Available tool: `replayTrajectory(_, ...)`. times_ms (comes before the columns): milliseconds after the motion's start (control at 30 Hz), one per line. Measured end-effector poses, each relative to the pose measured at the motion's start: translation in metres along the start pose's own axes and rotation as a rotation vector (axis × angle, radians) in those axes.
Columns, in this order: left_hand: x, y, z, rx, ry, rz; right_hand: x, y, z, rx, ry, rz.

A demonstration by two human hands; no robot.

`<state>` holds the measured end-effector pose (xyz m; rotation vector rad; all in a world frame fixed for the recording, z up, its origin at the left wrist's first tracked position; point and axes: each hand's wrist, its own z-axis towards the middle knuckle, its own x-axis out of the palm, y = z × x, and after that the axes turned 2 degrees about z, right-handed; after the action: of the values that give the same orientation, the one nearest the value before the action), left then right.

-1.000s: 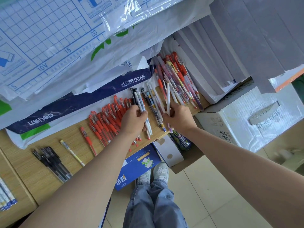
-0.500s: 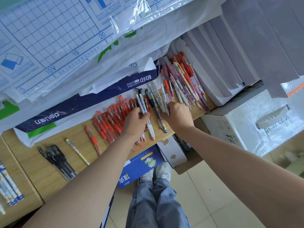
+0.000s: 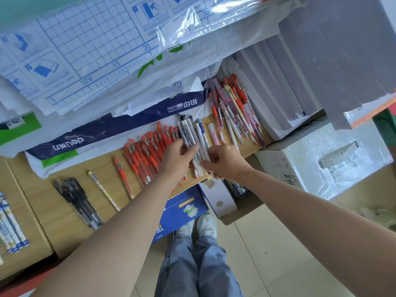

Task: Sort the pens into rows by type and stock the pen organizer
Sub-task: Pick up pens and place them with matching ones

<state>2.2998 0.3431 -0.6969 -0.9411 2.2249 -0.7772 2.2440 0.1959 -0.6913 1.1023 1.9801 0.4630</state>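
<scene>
Colour key, pens and desk.
Red plastic pens (image 3: 150,151): red caps and grips, clear barrels. Black plastic pens (image 3: 79,200): black caps, dark barrels. White slim pens (image 3: 190,133): grey print. Wooden desk (image 3: 53,221): pale wood grain. Plastic-wrapped sheet (image 3: 85,39): white, blue grid. Paper wrapper (image 3: 107,129): navy, green patch.

Ok, pen tally on the wooden shelf (image 3: 64,213), going left to right.

- Blue-and-white pens (image 3: 10,228) at the left edge: three that I can see, and the frame cuts them off.
- Black pens (image 3: 79,202): three or four, they overlap.
- One cream pen (image 3: 104,190).
- One lone red pen (image 3: 123,177) just right of the cream one.
- Red pen row (image 3: 147,151): a dozen at least, too packed for an exact number.
- White and grey pens (image 3: 191,136) in the middle: five or six.
- One pink pen (image 3: 215,133) on its own.
- Mixed pile (image 3: 235,112) on the right: well over ten, too tangled to count.

Down near the floor there's one blue box (image 3: 182,209) and one big white box (image 3: 321,159).
</scene>
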Motion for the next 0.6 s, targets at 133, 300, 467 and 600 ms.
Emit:
replayTrajectory(133,-0.016,0.014,-0.023,-0.026,-0.06,-0.048,0.013,0.019,-0.008,-0.045,0.079,-0.092)
replayTrajectory(300,-0.053,0.041,-0.062,-0.062,-0.172,-0.154,0.037,0.053,-0.022,-0.111,0.117,0.016)
replayTrajectory(467,-0.102,0.085,-0.111,-0.101,-0.287,-0.234,0.086,0.094,-0.036,-0.167,0.243,-0.129)
replayTrajectory(600,-0.135,0.126,-0.15,-0.125,-0.372,-0.28,0.136,0.124,-0.049,-0.213,0.341,-0.197)
